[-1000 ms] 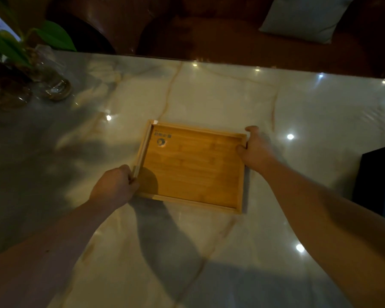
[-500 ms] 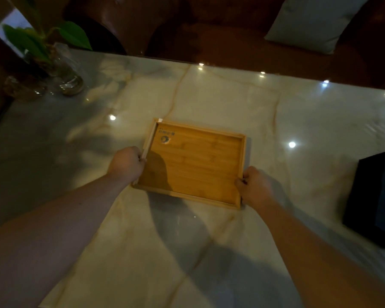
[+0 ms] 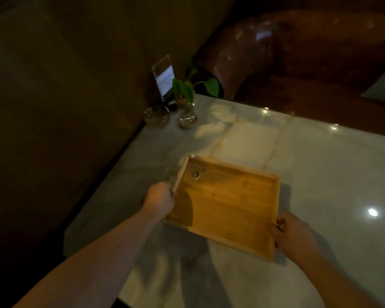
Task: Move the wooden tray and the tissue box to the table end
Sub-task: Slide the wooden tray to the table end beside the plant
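Observation:
The wooden tray [image 3: 227, 203] is a shallow, empty bamboo rectangle with a small round sticker near its far left corner. It hovers or rests just over the marble table [image 3: 320, 165], near the table's left end. My left hand [image 3: 159, 200] is closed around the tray's left rim. My right hand [image 3: 291, 234] grips the tray's near right corner. The tissue box is out of view.
At the table's far left corner stand a small glass vase with a green plant [image 3: 187, 107], a round glass holder [image 3: 156, 115] and an upright card stand [image 3: 163, 80]. A brown leather seat [image 3: 287, 52] lies behind the table. The table's left edge drops into darkness.
Both hands have carried the tray leftward toward the table's left end, and my view has swung left. The dark box at the right has left the frame.

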